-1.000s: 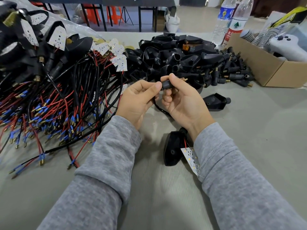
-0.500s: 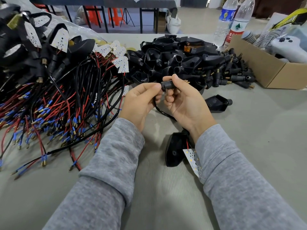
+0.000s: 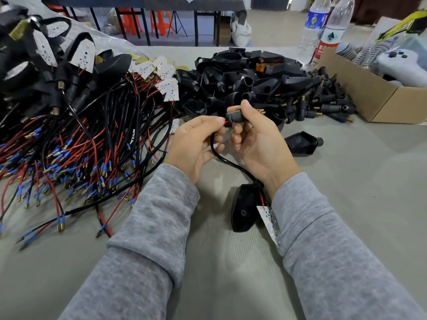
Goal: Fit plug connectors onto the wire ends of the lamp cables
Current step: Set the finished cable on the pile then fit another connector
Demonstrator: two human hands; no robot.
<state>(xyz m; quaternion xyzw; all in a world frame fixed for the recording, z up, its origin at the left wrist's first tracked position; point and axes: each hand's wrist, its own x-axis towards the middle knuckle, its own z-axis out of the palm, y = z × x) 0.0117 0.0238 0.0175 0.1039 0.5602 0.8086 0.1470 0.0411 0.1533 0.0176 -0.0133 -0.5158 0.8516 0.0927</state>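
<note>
The person is sitting at a grey table [image 3: 346, 204] with both hands raised just above it, working close together. The right hand [image 3: 256, 144] is curling its thumb and fingers around a small black plug connector [image 3: 233, 116], holding it level, with a brass pin poking out past the thumb on the far side. The left hand [image 3: 196, 144] is pinching the red wire end [image 3: 225, 122] right at the connector's mouth, fingertips almost touching the right hand's. From there the black lamp cable [image 3: 228, 161] is looping down between the palms and running under the right wrist to a black lamp housing [image 3: 245, 211] lying on the table, with a small white LED board [image 3: 269, 219] sticking out beside the grey sleeve. To the left a big tangle of cables with red wires and blue-sleeved tips [image 3: 76, 144] is spreading over the table. Behind the hands a heap of black housings and loose connectors [image 3: 265, 84] is sitting, with one single housing [image 3: 301, 143] lying apart just to the right. A cardboard box [image 3: 369, 93] and two water bottles [image 3: 323, 31] are standing at the far right.
</note>
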